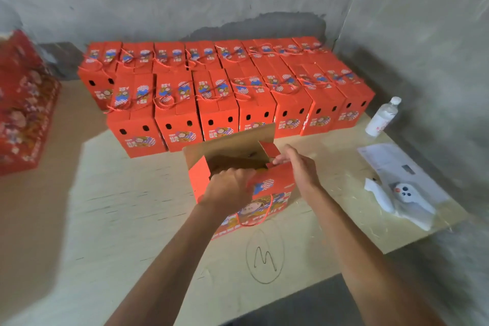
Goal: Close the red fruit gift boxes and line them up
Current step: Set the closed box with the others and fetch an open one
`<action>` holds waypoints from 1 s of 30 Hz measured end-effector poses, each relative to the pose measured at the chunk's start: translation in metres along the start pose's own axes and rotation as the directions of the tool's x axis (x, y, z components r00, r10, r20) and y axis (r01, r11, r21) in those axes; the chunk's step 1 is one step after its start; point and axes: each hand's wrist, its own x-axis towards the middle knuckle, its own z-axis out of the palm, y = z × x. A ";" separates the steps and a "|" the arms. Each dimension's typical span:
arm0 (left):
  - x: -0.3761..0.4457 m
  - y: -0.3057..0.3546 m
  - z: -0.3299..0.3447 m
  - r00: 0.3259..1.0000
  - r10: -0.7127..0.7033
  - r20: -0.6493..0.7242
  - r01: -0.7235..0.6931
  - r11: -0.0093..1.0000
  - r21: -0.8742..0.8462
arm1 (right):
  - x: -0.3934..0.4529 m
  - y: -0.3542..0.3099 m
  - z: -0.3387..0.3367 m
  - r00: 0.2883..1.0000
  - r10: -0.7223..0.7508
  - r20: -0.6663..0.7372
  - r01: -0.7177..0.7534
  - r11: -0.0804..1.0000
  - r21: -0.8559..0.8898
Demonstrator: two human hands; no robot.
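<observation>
Open box (238,182) on board (132,206), seemingly two box rows (225,92) behind, bottle (382,117) right.

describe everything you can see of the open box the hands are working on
The open box is red printed cardboard with a plain brown inside. It stands upright on the pale board, in front of the rows of closed boxes. Its far flap stands up. The left hand grips the near panel; the right hand pinches a small red flap. A red cord handle hangs down its front.

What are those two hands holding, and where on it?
Both hold the open box. The left hand grips the top edge of its near flap; the right hand pinches the small flap at the right end of the opening.
</observation>
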 end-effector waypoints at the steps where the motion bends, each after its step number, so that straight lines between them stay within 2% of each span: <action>1: -0.002 0.000 0.000 0.999 0.005 -0.040 -0.006 1.000 -0.031 | 0.003 0.000 -0.003 0.999 0.006 0.036 -0.005 0.999 -0.037; 4: -0.007 -0.003 -0.005 0.973 -0.043 -0.225 -0.035 0.944 -0.328 | 0.016 0.002 -0.016 0.979 0.075 0.189 -0.066 0.996 -0.054; 6: -0.010 -0.013 -0.011 0.926 -0.192 -0.324 -0.002 0.858 -0.514 | 0.027 0.003 -0.028 0.937 0.147 0.318 -0.173 0.983 0.056; 8: -0.012 -0.029 -0.016 0.871 -0.354 -0.341 0.062 0.767 -0.638 | 0.038 0.001 -0.038 0.890 0.199 0.410 -0.276 0.951 0.137; 10: -0.008 -0.049 -0.017 0.809 -0.512 -0.287 0.145 0.648 -0.747 | 0.049 0.002 -0.044 0.856 0.222 0.467 -0.301 0.948 0.100; 12: -0.006 -0.068 -0.012 0.747 -0.652 -0.126 0.258 0.460 -0.849 | 0.060 0.005 -0.047 0.839 0.200 0.506 -0.242 0.970 0.018; 14: -0.007 -0.079 -0.004 0.684 -0.728 0.046 0.314 0.237 -0.919 | 0.067 0.010 -0.045 0.831 0.160 0.533 -0.178 0.984 -0.019; 15: -0.009 -0.081 0.001 0.661 -0.746 0.087 0.334 0.189 -0.923 | 0.069 0.012 -0.044 0.831 0.145 0.537 -0.157 0.987 -0.024; 17: -0.011 -0.080 0.014 0.635 -0.768 0.087 0.379 0.211 -0.901 | 0.075 0.018 -0.041 0.843 0.105 0.527 -0.109 0.994 -0.023; 21: -0.017 -0.079 0.030 0.660 -0.748 -0.066 0.386 0.413 -0.825 | 0.086 0.023 -0.029 0.857 -0.050 0.512 0.068 0.998 -0.017; 23: -0.021 -0.078 0.034 0.680 -0.724 -0.118 0.373 0.480 -0.794 | 0.088 0.022 -0.024 0.840 -0.126 0.527 0.205 0.974 -0.093; 25: -0.025 -0.076 0.036 0.704 -0.684 -0.191 0.346 0.565 -0.749 | 0.087 0.021 -0.022 0.810 -0.194 0.553 0.371 0.900 -0.227; 27: -0.025 -0.074 0.041 0.760 -0.579 -0.296 0.315 0.725 -0.612 | 0.090 0.020 -0.028 0.795 -0.301 0.527 0.543 0.739 -0.398; 28: -0.025 -0.074 0.043 0.796 -0.510 -0.326 0.296 0.798 -0.525 | 0.090 0.019 -0.031 0.778 -0.363 0.513 0.600 0.671 -0.436; 30: -0.024 -0.077 0.047 0.830 -0.461 -0.314 0.310 0.849 -0.428 | 0.087 0.018 -0.033 0.707 -0.463 0.534 0.694 0.600 -0.399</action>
